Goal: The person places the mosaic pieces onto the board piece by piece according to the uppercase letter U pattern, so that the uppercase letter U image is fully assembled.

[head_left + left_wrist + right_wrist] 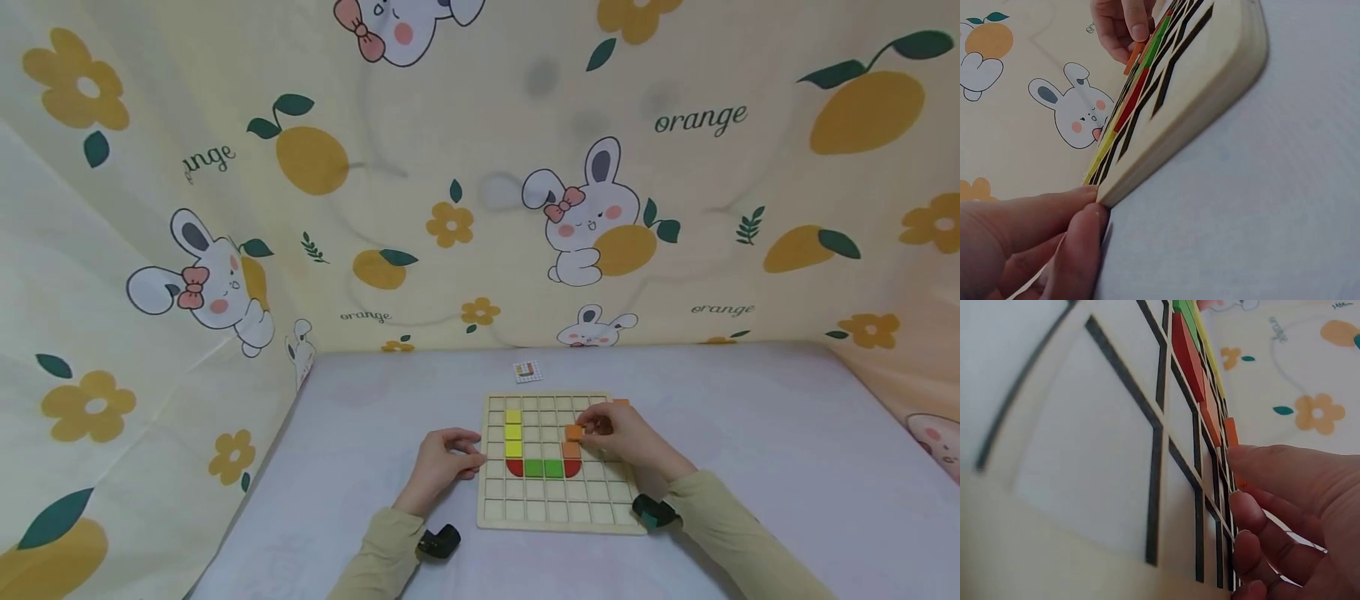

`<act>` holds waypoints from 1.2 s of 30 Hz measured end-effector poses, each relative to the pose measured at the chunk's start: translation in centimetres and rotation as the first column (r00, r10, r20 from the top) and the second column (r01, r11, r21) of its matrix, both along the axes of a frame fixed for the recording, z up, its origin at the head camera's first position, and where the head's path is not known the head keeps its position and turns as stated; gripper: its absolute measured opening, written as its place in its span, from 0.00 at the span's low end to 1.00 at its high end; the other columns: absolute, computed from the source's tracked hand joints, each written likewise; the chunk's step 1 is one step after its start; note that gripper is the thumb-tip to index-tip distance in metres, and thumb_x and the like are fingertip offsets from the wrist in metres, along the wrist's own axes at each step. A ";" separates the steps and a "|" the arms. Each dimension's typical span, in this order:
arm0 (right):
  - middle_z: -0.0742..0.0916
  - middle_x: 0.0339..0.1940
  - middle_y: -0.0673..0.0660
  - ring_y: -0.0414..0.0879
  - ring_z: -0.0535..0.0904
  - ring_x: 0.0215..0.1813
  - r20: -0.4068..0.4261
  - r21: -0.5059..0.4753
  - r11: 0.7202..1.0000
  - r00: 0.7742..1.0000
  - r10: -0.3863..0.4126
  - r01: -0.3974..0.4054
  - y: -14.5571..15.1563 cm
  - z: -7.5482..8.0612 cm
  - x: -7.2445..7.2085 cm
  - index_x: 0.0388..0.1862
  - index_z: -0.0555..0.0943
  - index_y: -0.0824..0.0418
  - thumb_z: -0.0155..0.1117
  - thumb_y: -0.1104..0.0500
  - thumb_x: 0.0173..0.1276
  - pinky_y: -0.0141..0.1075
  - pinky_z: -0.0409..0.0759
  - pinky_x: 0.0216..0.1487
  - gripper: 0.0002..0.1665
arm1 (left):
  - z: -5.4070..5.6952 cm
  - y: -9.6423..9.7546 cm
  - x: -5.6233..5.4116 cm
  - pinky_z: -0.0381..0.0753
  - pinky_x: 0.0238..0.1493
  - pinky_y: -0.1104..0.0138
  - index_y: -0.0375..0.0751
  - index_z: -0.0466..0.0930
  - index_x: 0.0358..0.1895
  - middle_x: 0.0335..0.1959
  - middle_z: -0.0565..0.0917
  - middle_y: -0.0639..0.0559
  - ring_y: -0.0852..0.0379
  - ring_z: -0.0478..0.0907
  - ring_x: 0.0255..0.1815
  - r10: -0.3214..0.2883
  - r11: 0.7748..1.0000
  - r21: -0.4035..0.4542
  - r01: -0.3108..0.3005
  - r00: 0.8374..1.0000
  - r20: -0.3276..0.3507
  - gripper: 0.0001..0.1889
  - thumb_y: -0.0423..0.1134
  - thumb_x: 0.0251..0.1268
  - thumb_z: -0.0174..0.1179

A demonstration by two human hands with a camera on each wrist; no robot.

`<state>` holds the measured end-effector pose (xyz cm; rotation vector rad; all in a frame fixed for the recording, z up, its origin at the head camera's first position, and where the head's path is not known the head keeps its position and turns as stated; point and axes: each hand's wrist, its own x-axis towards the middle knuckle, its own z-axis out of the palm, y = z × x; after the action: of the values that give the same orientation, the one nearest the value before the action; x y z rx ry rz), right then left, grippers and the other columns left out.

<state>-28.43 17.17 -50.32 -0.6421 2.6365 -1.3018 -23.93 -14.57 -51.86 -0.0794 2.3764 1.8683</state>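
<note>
A light wooden grid board [555,514] lies flat on the table. My right hand [618,432] pinches an orange square tile [573,432] just above another orange tile [572,451] in the grid. In the right wrist view, the held tile [1231,431] stands out past the fingertips. My left hand [442,462] touches the board's left edge with loosely bent fingers, its thumb and forefinger [1054,209] close together there. Set in the board are a column of yellow tiles [513,432], two green tiles [553,468] and two rounded red tiles [514,468].
Behind the board lies a small card [527,372] with a coloured pattern on a grid. Some orange [621,402] shows beyond the right hand near the board's far right corner, partly hidden. A printed cloth [465,267] hangs behind the white table surface [360,400].
</note>
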 end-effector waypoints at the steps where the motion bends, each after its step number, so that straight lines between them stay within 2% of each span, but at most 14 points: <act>1: 0.80 0.30 0.51 0.45 0.72 0.33 -0.002 0.004 1.000 1.000 0.000 0.000 0.0 0.0 0.0 0.41 0.81 0.64 0.69 0.65 0.60 0.30 0.73 0.31 0.11 | 0.0 0.0 0.0 0.84 0.26 0.66 0.33 0.82 0.46 0.29 0.80 0.47 0.58 0.81 0.23 0.000 1.000 0.001 0.000 1.000 0.001 0.18 0.27 0.49 0.71; 15: 0.79 0.29 0.51 0.46 0.71 0.32 0.037 0.009 1.000 0.999 -0.017 0.017 -0.8 -0.3 -0.5 0.41 0.81 0.64 0.68 0.65 0.61 0.31 0.71 0.30 0.09 | -0.3 0.0 -0.1 0.84 0.25 0.66 0.33 0.82 0.45 0.29 0.80 0.46 0.58 0.81 0.22 0.000 1.000 0.002 0.000 1.000 -0.002 0.17 0.27 0.49 0.71; 36: 0.82 0.31 0.51 0.46 0.74 0.35 0.026 -0.012 1.000 1.000 -0.001 0.002 -0.6 -0.5 -0.7 0.40 0.83 0.63 0.67 0.66 0.62 0.30 0.75 0.33 0.07 | -0.5 -0.1 0.0 0.84 0.26 0.66 0.33 0.82 0.44 0.30 0.80 0.46 0.58 0.81 0.23 0.003 1.000 -0.007 -0.003 1.000 -0.008 0.16 0.28 0.49 0.72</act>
<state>-29.11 16.55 -50.86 -0.6204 2.6108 -1.3185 -23.92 -14.68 -52.34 -0.0762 2.3895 1.8652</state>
